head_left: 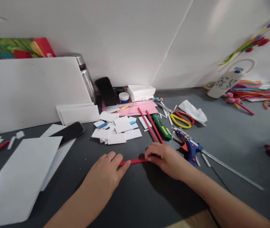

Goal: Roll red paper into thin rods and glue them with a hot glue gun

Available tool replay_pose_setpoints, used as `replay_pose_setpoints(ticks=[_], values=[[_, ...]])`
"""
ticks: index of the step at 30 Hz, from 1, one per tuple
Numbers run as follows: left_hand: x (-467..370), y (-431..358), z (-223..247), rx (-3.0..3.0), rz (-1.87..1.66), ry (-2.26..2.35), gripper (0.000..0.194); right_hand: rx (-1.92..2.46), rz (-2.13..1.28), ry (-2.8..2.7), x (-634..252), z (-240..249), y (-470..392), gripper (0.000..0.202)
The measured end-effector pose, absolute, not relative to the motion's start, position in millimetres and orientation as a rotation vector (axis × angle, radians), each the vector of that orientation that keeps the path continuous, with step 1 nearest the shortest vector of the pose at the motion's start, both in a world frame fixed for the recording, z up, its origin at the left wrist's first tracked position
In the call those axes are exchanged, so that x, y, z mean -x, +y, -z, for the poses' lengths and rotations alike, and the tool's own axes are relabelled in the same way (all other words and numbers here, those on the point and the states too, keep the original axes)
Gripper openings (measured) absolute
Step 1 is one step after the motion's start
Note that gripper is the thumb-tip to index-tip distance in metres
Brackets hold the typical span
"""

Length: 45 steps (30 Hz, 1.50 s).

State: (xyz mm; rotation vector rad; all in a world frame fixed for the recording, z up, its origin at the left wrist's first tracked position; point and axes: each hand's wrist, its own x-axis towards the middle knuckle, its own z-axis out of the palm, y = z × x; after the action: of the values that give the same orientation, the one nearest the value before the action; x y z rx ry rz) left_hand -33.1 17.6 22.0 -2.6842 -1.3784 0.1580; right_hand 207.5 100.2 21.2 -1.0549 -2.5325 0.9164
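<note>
- A narrow red strip lies on the bare desk, just in front of the pile of white cards and slightly to its right, where both hands have room.
- The left hand has its fingers narrow, the strip's left end running in between thumb and forefinger, apparently to steady it; how firmly they grip cannot be told.
- The right hand pinches the strip's other end between thumb and fingertips, so the strip seems kept straight by being held at both ends.
- Two red sticks lie right of the pile, probably parked within reach.
- Beyond those sticks, further right of the pile, rest a green utility knife and yellow-and-red-handled scissors.
- A blue glue gun lies right of the pile and nearer the person, its clear glue stick trailing rightward, likely so it stays off the working patch.
</note>
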Motion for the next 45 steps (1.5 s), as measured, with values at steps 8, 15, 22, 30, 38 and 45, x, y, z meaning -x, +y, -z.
replay_pose_setpoints(ticks=[8, 15, 22, 30, 38, 45], values=[[20.6, 7.2, -12.3, 2.624, -0.088, -1.456, 0.044, 1.067, -0.724, -2.535, -207.8, -21.9, 93.8, 0.02], [15.9, 5.1, -13.4, 2.59, -0.098, -1.553, 0.037, 0.807, 0.064, -2.747, -185.0, -3.2, 32.1, 0.043], [17.6, 4.0, -10.6, 2.586, -0.04, -1.546, 0.043, 1.014, 0.172, -2.713, -184.0, 15.0, 13.9, 0.054], [8.8, -4.2, -2.5, 2.453, -0.097, -1.577, 0.049, 1.142, 0.377, -2.727, -191.8, 12.1, 13.4, 0.041], [-13.0, -16.7, 13.8, 2.297, -0.108, -1.572, 0.048, 1.061, 0.635, -2.836, -172.2, 3.5, 25.2, 0.045], [-10.6, -13.0, 16.4, 2.311, -0.049, -1.56, 0.041, 0.815, 0.521, -2.989, -158.6, -14.6, 44.3, 0.016]])
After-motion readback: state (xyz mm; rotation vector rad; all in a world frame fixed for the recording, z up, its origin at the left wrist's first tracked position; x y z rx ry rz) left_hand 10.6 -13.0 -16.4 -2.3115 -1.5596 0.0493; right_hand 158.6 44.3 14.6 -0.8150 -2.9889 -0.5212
